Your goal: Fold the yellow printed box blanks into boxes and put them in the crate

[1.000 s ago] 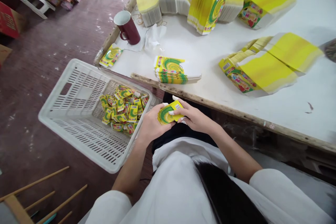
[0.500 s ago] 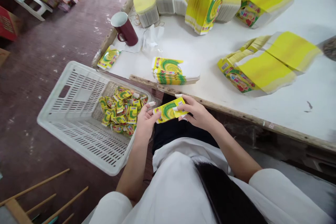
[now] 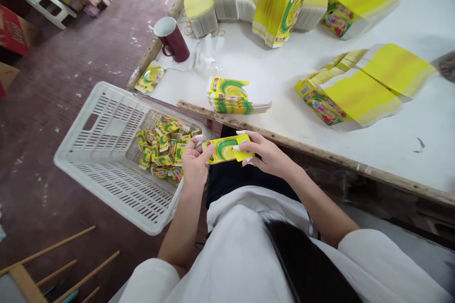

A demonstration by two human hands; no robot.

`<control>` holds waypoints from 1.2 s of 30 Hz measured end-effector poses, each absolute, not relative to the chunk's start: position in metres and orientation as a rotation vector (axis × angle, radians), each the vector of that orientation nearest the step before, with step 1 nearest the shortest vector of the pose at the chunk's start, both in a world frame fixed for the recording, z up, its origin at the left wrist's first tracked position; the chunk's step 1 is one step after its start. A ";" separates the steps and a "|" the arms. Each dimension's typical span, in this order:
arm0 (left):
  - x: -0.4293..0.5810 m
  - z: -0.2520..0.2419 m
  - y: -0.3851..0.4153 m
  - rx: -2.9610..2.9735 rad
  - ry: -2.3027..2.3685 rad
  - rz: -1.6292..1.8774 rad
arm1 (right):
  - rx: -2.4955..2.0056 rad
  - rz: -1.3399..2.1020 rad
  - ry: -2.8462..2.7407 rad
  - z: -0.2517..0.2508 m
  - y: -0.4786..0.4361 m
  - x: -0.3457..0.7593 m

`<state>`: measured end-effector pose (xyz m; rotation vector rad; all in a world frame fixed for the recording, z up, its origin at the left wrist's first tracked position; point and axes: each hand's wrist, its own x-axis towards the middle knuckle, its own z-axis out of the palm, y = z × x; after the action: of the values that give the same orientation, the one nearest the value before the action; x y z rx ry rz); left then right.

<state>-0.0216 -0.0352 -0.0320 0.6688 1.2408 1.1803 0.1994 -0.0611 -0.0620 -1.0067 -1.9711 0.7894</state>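
Between my two hands, over my lap, is a yellow and green printed carton (image 3: pixel 224 149). My left hand (image 3: pixel 195 158) pinches its left end between thumb and fingers. My right hand (image 3: pixel 266 152) grips the right end, its fingers over a flap with a barcode. White wraps cover several fingertips. Just past the carton, at the table's edge, lies a stack of flat cartons (image 3: pixel 230 95) with the same print. To the left, a white plastic basket (image 3: pixel 103 175) holds a heap of small folded cartons (image 3: pixel 165 147).
On the white table (image 3: pixel 284 85) are a maroon mug (image 3: pixel 175 43), crumpled tissue (image 3: pixel 207 54), a lone carton (image 3: pixel 150 77) and several bundles of yellow cartons (image 3: pixel 362 85). A white stool (image 3: pixel 48 4), a red box (image 3: pixel 14 31) and wooden rods (image 3: pixel 88 274) are on the left.
My left hand has shifted slightly left and up, and its grip at the carton's left end has changed. The carton lies more level, and my right hand has hardly moved.
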 end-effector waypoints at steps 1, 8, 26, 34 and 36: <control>-0.022 -0.031 -0.034 0.672 1.241 1.188 | -0.983 0.805 -1.986 -0.062 -0.061 0.200; -0.005 -0.032 -0.045 0.656 1.203 1.138 | -1.051 0.855 -1.789 -0.061 -0.059 0.194; -0.003 -0.047 -0.066 0.714 1.334 1.172 | -1.355 1.039 -1.381 -0.056 -0.066 0.160; -0.107 -0.032 -0.027 1.052 1.872 1.744 | -1.460 0.609 -1.532 -0.035 -0.009 0.176; -0.141 -0.031 -0.023 1.167 2.244 1.583 | -1.600 0.484 -1.518 -0.035 0.019 0.187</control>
<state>-0.1408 -0.0226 -0.0312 1.1671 2.2443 1.5832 0.1870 0.0188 -0.0353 -1.6004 -1.5178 0.4841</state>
